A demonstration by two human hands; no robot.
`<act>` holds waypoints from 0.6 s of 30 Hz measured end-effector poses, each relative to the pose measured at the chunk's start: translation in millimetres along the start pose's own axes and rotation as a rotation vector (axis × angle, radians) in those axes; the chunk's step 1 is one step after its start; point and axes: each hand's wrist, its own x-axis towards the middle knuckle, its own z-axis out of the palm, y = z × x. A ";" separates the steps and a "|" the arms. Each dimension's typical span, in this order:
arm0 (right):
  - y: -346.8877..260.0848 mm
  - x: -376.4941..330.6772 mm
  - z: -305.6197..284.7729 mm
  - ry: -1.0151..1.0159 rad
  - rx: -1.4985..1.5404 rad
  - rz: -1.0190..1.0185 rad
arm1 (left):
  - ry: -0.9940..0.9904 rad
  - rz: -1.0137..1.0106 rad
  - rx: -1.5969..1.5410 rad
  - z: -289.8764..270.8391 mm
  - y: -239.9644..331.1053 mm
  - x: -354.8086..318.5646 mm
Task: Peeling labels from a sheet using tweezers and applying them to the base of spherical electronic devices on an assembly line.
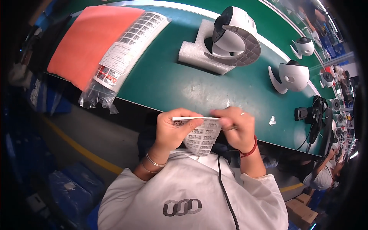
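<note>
Between my two hands, just off the table's near edge, hangs a white sheet of printed labels (201, 137) with rows of small black print. My left hand (172, 128) pinches its upper left part, thumb on the near face. At the upper right corner, my right hand (238, 126) has its fingers closed at the sheet's edge; they are slightly blurred. Beyond them, a white camera-like device (232, 40) with a black front and a curved base rests tilted in a white foam block (191, 53).
An orange sheet (96, 38) and a clear bag of label sheets (130, 46) lie at the left. More white devices (294, 76) stand at the right, by a black cabled tool (316, 113). A paper scrap (272, 120) lies on the green table (168, 84). Another person (322, 174) sits farther right.
</note>
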 end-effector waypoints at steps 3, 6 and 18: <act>15.9 -1.8 -8.2 0.469 -0.062 0.066 | 0.029 0.151 0.041 3.8 -1.9 3.6; 20.7 -13.8 -25.2 0.453 0.058 0.222 | 0.043 0.149 0.023 6.3 -1.6 5.2; -32.2 -22.4 -61.1 0.147 0.027 0.282 | 0.078 0.263 0.246 16.2 -1.7 12.4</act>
